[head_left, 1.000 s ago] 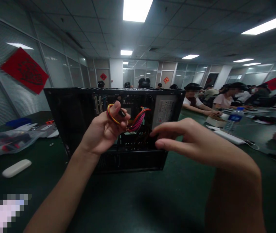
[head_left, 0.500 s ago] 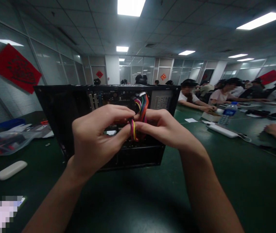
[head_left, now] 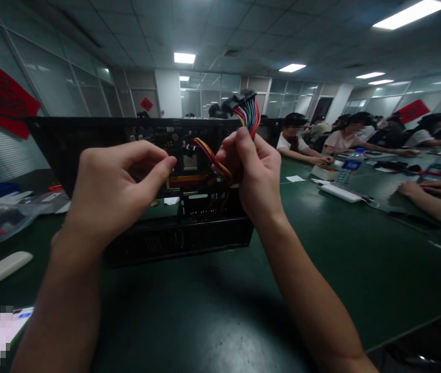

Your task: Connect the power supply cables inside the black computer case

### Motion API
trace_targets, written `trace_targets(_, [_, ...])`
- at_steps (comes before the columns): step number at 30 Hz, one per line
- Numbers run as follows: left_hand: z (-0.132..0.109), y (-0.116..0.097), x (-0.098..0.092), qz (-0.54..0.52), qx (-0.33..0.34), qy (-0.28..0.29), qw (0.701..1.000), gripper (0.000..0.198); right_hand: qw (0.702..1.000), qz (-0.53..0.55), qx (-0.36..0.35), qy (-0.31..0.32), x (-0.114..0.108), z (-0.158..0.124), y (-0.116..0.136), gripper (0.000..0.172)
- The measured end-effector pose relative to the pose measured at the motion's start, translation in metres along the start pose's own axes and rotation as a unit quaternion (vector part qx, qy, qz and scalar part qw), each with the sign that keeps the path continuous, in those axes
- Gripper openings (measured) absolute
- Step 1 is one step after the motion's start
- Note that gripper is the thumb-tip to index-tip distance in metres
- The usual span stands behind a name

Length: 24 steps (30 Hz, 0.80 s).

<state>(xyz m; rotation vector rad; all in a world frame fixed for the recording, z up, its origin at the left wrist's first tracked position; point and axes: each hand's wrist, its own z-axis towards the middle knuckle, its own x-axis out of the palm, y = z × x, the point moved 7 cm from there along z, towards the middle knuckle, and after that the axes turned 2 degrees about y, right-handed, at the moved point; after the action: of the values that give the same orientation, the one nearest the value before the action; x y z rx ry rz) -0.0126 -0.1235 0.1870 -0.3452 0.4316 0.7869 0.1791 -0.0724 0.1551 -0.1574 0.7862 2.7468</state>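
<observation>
An open black computer case stands on the table in front of me, its circuit board and inner parts showing. My right hand is closed around a thick bundle of coloured wires, a power cable whose wide black connector points up above the case's top edge. From beside that hand a thinner yellow, red and black cable runs left, its small connector free in front of the board. Left of this connector, my left hand has thumb and forefinger pinched together, with nothing visible between them.
On the left lie a clear plastic bag, a white oblong case and a phone-like item, partly pixelated. Across the green table are a water bottle, a small box, a white power strip and several seated people.
My hands have drawn apart. The right hand has lifted the wide connector above the case, while the thinner cable has left my left fingers. My view has shifted slightly.
</observation>
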Motion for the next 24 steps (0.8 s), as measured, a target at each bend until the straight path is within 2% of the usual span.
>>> trace_targets(2, [0.001, 0.001, 0.002, 0.0, 0.0, 0.009, 1.0, 0.018, 0.998, 0.043, 0.043, -0.002, -0.001, 0.003, -0.005, 0.051])
trace_targets(4, [0.001, 0.0, 0.002, -0.004, 0.005, 0.0, 1.0, 0.019, 0.992, 0.098, 0.069, -0.038, -0.01, 0.002, 0.0, 0.035])
trace_targets(5, [0.001, -0.001, 0.001, -0.007, 0.006, -0.004, 1.0, 0.021, 0.988, 0.128, 0.066, -0.062, -0.015, 0.0, 0.006, 0.027])
trace_targets(7, [0.001, -0.003, 0.001, -0.042, 0.004, -0.001, 0.999, 0.023, 0.987, 0.115, 0.027, -0.108, -0.028, -0.005, 0.022, 0.03])
trace_targets(9, [0.0, -0.007, 0.005, -0.134, 0.001, 0.03, 0.991, 0.03, 0.994, 0.066, 0.001, -0.086, -0.03, -0.007, 0.031, 0.036])
trace_targets(10, [0.0, -0.009, 0.008, -0.194, 0.0, 0.057, 0.979, 0.037, 0.999, 0.039, -0.005, -0.037, -0.026, -0.007, 0.032, 0.038])
trace_targets(11, [-0.002, -0.012, 0.013, -0.251, 0.0, 0.09, 0.964, 0.046, 0.999, 0.014, -0.009, 0.042, -0.016, -0.007, 0.032, 0.04])
trace_targets(13, [-0.005, -0.016, 0.023, -0.309, -0.011, 0.149, 0.939, 0.06, 0.973, -0.022, -0.023, 0.23, 0.007, -0.013, 0.033, 0.043])
trace_targets(15, [-0.007, -0.016, 0.029, -0.289, -0.02, 0.164, 0.943, 0.058, 0.927, -0.033, -0.045, 0.372, 0.024, -0.024, 0.037, 0.047])
trace_targets(17, [-0.007, -0.013, 0.033, -0.233, -0.019, 0.158, 0.959, 0.041, 0.898, -0.038, -0.048, 0.436, 0.026, -0.028, 0.041, 0.049])
trace_targets(19, [-0.008, -0.011, 0.038, -0.189, -0.012, 0.176, 0.966, 0.025, 0.89, -0.053, -0.02, 0.452, 0.012, -0.026, 0.033, 0.048])
trace_targets(20, [-0.009, -0.01, 0.041, -0.178, -0.009, 0.193, 0.965, 0.021, 0.887, -0.067, 0.007, 0.456, -0.001, -0.024, 0.021, 0.047])
trace_targets(22, [-0.01, -0.007, 0.045, -0.166, -0.002, 0.23, 0.959, 0.02, 0.893, -0.116, 0.082, 0.427, -0.043, -0.018, -0.02, 0.046])
trace_targets(24, [-0.01, -0.005, 0.047, -0.162, 0.005, 0.253, 0.954, 0.02, 0.895, -0.186, 0.148, 0.378, -0.094, -0.015, -0.077, 0.042])
